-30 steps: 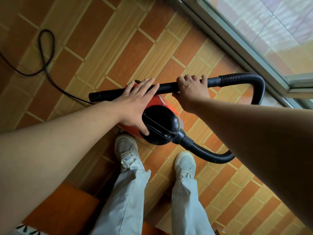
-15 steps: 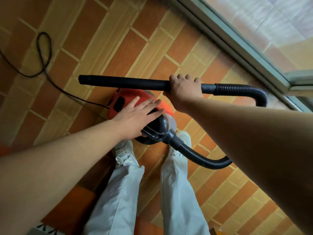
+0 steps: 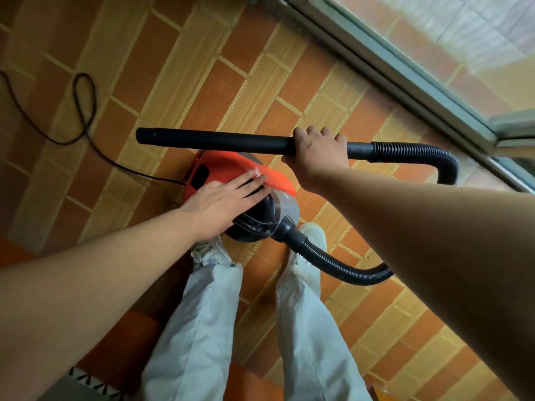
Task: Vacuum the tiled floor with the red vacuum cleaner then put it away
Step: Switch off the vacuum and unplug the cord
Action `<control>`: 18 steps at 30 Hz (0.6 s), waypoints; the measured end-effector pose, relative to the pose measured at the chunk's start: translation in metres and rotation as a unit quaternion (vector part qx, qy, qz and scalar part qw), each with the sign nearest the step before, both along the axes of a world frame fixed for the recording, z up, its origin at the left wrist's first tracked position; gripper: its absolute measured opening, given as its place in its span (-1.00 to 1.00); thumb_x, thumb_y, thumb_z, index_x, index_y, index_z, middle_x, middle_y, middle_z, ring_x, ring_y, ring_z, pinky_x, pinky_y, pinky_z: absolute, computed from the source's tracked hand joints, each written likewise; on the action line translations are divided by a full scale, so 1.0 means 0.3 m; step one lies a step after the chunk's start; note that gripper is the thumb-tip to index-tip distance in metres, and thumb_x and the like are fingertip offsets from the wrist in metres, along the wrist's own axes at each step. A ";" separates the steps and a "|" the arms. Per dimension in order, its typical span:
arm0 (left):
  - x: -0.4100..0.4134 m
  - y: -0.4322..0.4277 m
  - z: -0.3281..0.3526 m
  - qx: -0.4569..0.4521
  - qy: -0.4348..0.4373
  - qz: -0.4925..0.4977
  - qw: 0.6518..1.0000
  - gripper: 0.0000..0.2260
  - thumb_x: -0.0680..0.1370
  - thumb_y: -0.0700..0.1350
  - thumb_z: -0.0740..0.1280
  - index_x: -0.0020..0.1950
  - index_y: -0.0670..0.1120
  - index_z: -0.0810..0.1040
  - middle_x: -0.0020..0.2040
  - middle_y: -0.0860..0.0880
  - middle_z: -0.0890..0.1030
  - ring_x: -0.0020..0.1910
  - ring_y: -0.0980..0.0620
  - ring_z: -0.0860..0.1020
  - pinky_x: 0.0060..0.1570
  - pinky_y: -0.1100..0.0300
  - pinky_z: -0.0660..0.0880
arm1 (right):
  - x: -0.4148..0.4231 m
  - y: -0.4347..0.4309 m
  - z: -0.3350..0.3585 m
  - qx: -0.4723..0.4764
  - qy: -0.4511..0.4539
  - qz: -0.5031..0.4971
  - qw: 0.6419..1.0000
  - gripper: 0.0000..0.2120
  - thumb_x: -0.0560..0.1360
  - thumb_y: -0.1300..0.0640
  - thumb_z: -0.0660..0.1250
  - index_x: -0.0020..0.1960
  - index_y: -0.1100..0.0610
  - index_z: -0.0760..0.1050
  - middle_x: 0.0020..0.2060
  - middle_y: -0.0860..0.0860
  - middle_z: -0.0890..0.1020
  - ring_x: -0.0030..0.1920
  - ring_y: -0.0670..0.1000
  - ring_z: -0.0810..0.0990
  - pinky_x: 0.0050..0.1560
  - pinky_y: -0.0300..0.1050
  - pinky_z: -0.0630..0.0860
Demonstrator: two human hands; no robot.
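The red vacuum cleaner [image 3: 223, 169] stands on the tiled floor [image 3: 202, 68] just in front of my feet, its black front end toward me. My left hand [image 3: 223, 204] lies flat on top of its body, fingers straight. My right hand [image 3: 318, 151] grips the black rigid tube [image 3: 214, 141], which is held level above the vacuum with its open end pointing left. From my right hand the ribbed black hose [image 3: 341, 264] loops right and back down into the vacuum's front.
A black power cord [image 3: 84, 117] trails left from the vacuum and loops on the tiles. A sliding door frame [image 3: 405, 70] with glass runs along the upper right. My white shoes [image 3: 312, 235] and pale trousers stand below the vacuum. An orange surface [image 3: 130, 348] lies lower left.
The vacuum body has shifted away from my feet and shows more of its red top. My left hand slid onto it, and the tube in my right hand rose slightly.
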State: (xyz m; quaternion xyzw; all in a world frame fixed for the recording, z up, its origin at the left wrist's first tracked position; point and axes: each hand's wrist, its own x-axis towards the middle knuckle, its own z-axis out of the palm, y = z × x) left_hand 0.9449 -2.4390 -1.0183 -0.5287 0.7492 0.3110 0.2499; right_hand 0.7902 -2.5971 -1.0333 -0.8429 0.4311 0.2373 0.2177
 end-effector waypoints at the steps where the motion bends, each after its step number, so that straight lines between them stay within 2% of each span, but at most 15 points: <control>1: 0.014 -0.008 0.007 -0.001 -0.001 -0.003 1.000 -0.03 0.52 -0.10 0.46 0.65 0.04 -0.22 0.66 0.00 -0.24 0.62 -0.01 -0.24 0.25 -0.02 0.49 | 0.000 -0.003 -0.001 -0.001 0.005 -0.001 1.000 -0.65 0.63 -0.17 0.23 0.24 0.08 0.40 0.10 0.10 0.54 0.18 0.20 0.47 0.24 0.22 0.33; 8: 0.074 -0.041 0.016 -0.002 -0.008 0.009 1.000 -0.05 0.54 -0.10 0.45 0.66 0.03 -0.22 0.66 0.01 -0.22 0.64 -0.03 -0.19 0.28 -0.03 0.46 | 0.048 -0.030 0.009 0.000 0.025 -0.018 1.000 -0.64 0.64 -0.17 0.23 0.27 0.07 0.40 0.11 0.09 0.54 0.19 0.18 0.47 0.28 0.23 0.33; 14: 0.060 -0.052 -0.039 -0.013 -0.019 0.072 0.997 0.00 0.49 -0.17 0.49 0.64 0.07 -0.22 0.67 0.01 -0.20 0.64 -0.07 -0.14 0.26 -0.06 0.45 | 0.084 -0.080 -0.051 -0.004 0.035 -0.033 0.999 -0.62 0.63 -0.17 0.24 0.28 0.09 0.41 0.13 0.11 0.53 0.20 0.20 0.45 0.29 0.23 0.32; 18: 0.030 -0.075 -0.050 0.009 0.000 0.123 0.992 -0.01 0.50 -0.19 0.48 0.64 0.13 -0.18 0.67 0.04 -0.19 0.64 -0.06 -0.18 0.50 -0.27 0.17 | 0.059 -0.094 -0.099 -0.023 0.051 -0.029 0.998 -0.62 0.61 -0.16 0.27 0.25 0.10 0.41 0.14 0.12 0.53 0.22 0.22 0.45 0.34 0.23 0.29</control>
